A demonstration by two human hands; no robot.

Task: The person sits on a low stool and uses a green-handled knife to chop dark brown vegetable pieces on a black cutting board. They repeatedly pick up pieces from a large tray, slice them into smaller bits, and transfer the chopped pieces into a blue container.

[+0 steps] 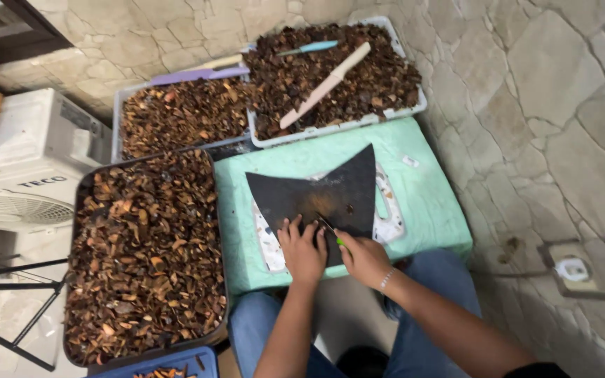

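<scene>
My left hand [302, 251] presses down on a small dark piece on a black sheet [323, 192] that covers a white cutting board [389, 215]. My right hand [363, 257] holds a small knife with a green handle [330, 229], its blade pointing up-left at the spot under my left fingers. The board rests on a light green covered block [421, 182] in front of my knees.
A dark tray [78, 210] of brown dried pieces lies at left. Two white trays [414, 105] of similar pieces sit behind, with a pink knife [325, 85], a blue knife [309, 47] and a purple knife [197, 74] on them. An air-conditioner unit [29, 168] stands far left.
</scene>
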